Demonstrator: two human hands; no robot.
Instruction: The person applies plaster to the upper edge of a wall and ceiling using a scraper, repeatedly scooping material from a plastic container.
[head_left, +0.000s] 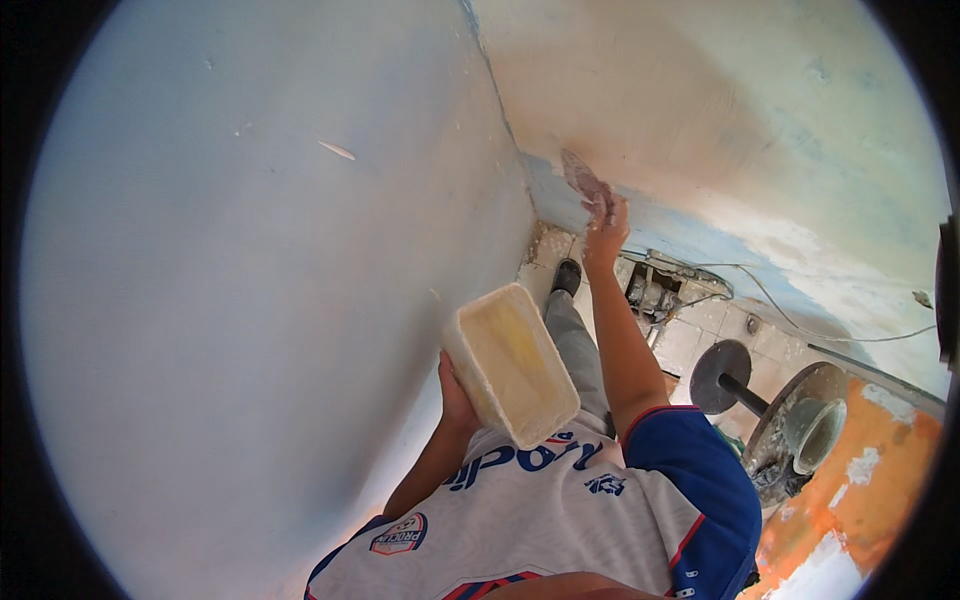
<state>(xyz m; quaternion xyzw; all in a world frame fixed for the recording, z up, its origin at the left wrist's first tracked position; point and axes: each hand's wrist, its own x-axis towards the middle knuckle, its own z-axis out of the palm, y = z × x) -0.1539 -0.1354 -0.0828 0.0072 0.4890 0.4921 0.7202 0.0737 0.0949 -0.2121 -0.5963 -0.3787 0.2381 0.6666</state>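
Observation:
My left hand [456, 396] is closed around the side of a rectangular cream-coloured plastic tub [468, 374], held in front of my body. The tub is tilted, its open top showing a pale yellowish coating inside. My right hand [606, 232] is stretched out ahead, gripping a putty knife [576, 172] with a smeared, tapering blade. That blade lies at the wall [650, 120] on the right, close to the corner, beside a damp-looking brownish patch. Much of the knife's handle is hidden by my fingers.
On the left rises a pale blue-grey wall [270, 270] with a small white mark. Dusty tools [655, 292] and a cable [790, 318] lie on the tiled floor. To the right, a round-topped stand [738, 392] holds a bucket [818, 436], near an orange patchy surface [880, 470].

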